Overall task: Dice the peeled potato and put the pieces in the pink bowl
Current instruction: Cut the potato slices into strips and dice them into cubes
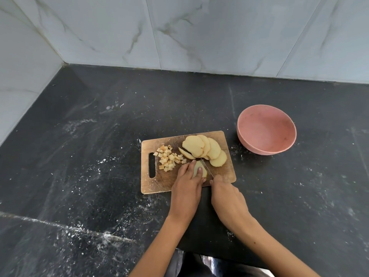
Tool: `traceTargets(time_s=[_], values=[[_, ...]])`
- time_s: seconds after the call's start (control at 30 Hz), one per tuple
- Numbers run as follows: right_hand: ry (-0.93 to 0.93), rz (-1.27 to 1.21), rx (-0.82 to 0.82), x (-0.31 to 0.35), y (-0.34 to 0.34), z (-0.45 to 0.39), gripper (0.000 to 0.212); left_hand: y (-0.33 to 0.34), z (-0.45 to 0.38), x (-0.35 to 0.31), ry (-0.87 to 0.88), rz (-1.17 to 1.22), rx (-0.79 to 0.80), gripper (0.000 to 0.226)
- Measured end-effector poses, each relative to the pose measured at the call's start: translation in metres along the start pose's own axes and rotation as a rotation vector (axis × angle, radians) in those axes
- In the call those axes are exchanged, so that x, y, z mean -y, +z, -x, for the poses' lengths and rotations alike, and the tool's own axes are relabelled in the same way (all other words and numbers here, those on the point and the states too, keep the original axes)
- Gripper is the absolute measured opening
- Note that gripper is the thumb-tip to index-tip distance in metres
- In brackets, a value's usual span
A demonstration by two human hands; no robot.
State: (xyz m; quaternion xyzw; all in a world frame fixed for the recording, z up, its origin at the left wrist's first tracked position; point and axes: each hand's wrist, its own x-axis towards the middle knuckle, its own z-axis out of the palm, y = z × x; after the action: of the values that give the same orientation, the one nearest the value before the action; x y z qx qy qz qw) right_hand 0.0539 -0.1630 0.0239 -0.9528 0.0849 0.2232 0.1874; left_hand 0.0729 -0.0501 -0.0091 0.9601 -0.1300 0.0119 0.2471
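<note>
On the wooden cutting board (155,182) lie several round potato slices (203,149) fanned toward the right and a small heap of diced pieces (168,158) near the handle slot. My left hand (188,181) presses its fingers on a potato slice (200,170) at the board's front. My right hand (224,193) grips a knife (206,168) whose blade lies along the right side of that slice. The pink bowl (266,134) stands to the right of the board with nothing visible inside.
The board sits on a dark stone counter (99,156) dusted with white specks. Marble-look tiled walls (179,33) close off the back and left. The counter's front edge runs just below my forearms.
</note>
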Motion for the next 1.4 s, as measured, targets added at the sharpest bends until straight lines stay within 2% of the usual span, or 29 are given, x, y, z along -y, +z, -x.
traceTargets(time_s=[0.27, 0.37, 0.47, 0.63, 0.83, 1.2, 1.4], values=[[0.048, 0.09, 0.113, -0.003, 0.005, 0.002, 0.014, 0.003, -0.001, -0.001, 0.018, -0.018, -0.066, 0.023], [0.042, 0.086, 0.147, -0.013, 0.006, 0.013, 0.006, 0.003, -0.001, -0.001, 0.01, -0.013, -0.063, 0.024], [0.039, 0.077, 0.156, -0.024, 0.009, 0.027, 0.011, 0.003, -0.001, -0.001, -0.008, 0.002, -0.063, 0.025], [-0.001, -0.054, 0.111, -0.033, 0.0, 0.04, 0.024, 0.004, 0.001, 0.0, -0.06, 0.064, -0.071, 0.025], [-0.078, -0.157, -0.017, -0.023, -0.011, 0.028, 0.023, 0.0, 0.006, 0.001, -0.075, 0.087, -0.085, 0.027], [-0.078, -0.047, 0.048, -0.005, -0.004, 0.011, 0.021, 0.002, 0.011, 0.002, -0.04, 0.12, -0.129, 0.025], [-0.057, 0.07, 0.058, 0.004, 0.002, -0.007, 0.006, 0.004, 0.009, 0.003, -0.029, 0.102, -0.131, 0.023]])
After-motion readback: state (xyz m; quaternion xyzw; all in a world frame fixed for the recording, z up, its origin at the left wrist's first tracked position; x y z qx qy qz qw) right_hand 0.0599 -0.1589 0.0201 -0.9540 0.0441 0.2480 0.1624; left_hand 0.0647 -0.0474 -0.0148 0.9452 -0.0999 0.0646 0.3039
